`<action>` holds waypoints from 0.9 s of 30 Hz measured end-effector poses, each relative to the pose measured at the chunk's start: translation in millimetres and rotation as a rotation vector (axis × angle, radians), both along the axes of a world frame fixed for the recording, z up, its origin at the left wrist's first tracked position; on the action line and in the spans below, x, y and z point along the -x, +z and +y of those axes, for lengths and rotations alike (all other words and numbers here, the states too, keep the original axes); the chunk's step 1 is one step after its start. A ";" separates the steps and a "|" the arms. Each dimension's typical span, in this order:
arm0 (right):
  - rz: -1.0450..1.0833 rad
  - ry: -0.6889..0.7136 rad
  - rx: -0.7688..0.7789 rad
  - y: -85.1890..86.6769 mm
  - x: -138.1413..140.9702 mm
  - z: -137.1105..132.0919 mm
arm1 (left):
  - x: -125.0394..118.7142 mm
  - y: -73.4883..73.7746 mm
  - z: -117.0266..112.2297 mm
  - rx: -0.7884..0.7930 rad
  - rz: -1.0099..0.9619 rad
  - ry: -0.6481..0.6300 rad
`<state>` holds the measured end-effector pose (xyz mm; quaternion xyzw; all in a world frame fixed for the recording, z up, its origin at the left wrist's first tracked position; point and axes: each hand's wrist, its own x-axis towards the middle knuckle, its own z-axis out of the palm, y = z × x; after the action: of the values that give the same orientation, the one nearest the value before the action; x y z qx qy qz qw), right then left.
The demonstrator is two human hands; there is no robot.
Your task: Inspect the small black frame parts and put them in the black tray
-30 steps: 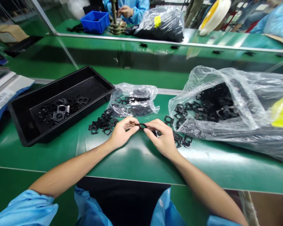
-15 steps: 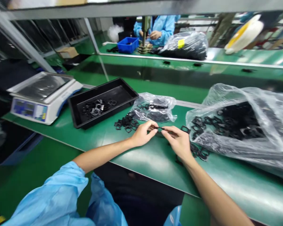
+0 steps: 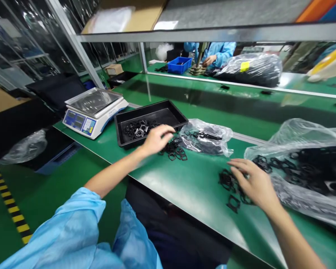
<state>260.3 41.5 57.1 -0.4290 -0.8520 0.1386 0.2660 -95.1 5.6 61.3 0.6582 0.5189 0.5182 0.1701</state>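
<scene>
My left hand (image 3: 157, 139) is over the front right edge of a black tray (image 3: 123, 139), beside a loose pile of black ring-shaped parts (image 3: 176, 152). Its thumb and fingers are apart, and I see nothing in them. More black parts lie inside the tray, some with a silvery face. My right hand (image 3: 254, 183) hovers at a second pile of black frame-like parts (image 3: 226, 180), partly hiding it. Its fingers are stretched and apart, slightly blurred. One square part with a round opening (image 3: 233, 204) lies at the near side of that pile.
A clear bag (image 3: 210, 144) with black parts lies between the piles. At right stands a large open plastic bag (image 3: 302, 201) full of similar parts. A scale (image 3: 92, 108) sits left of the tray. Across the bench, a person in blue works by a blue bin (image 3: 179, 65).
My hands were together, pinching a small black part between them. They have moved apart, left hand toward the tray, right hand to the near pile. The view has swung left.
</scene>
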 end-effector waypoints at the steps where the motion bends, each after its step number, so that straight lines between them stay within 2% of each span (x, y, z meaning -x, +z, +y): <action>1: -0.093 -0.051 -0.017 -1.9 -13.1 5.9 | 26.5 7.1 4.8 -0.009 0.139 0.135; 2: -0.173 -0.094 -0.022 -4.7 -24.8 10.6 | 51.1 13.0 10.1 0.013 0.287 0.250; 4: -0.317 -0.101 -0.010 -11.6 -41.5 15.6 | 87.7 20.5 20.1 0.111 0.547 0.368; 6: -0.394 -0.100 -0.047 -17.9 -47.6 16.2 | 100.2 22.1 26.8 0.138 0.709 0.407; 8: -0.445 -0.100 -0.089 -20.9 -45.2 15.0 | 87.2 19.5 29.3 0.097 0.801 0.327; 10: -0.478 -0.113 -0.101 -19.0 -38.5 13.2 | 55.9 14.2 29.4 0.106 0.865 0.175; 11: -0.476 -0.132 -0.094 -16.0 -34.8 11.9 | 37.1 10.9 29.2 0.161 0.899 0.107; 13: -0.408 -0.195 -0.053 -7.4 -28.7 7.7 | 0.7 4.3 28.6 0.289 0.948 0.063; 16: -0.230 -0.256 0.056 5.4 -25.7 -1.6 | -35.6 -4.2 26.8 0.308 0.933 0.053; 18: -0.208 -0.298 0.069 9.6 -27.9 -7.6 | -44.1 -10.1 26.0 0.293 0.912 0.048; 22: -0.068 -0.357 0.117 9.7 -30.3 -16.5 | -42.2 -21.5 24.7 0.234 0.890 0.098; 24: 0.045 -0.346 0.166 7.6 -22.5 -18.6 | -42.9 -23.2 22.6 0.143 0.831 0.135; 27: 0.237 -0.256 0.308 0.2 3.1 -16.3 | -54.2 -20.6 21.5 -0.019 0.680 0.154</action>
<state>257.2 25.1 57.2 -0.5499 -0.7223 0.2814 0.3109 -40.9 27.1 40.8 0.7537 0.5892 0.2853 -0.0583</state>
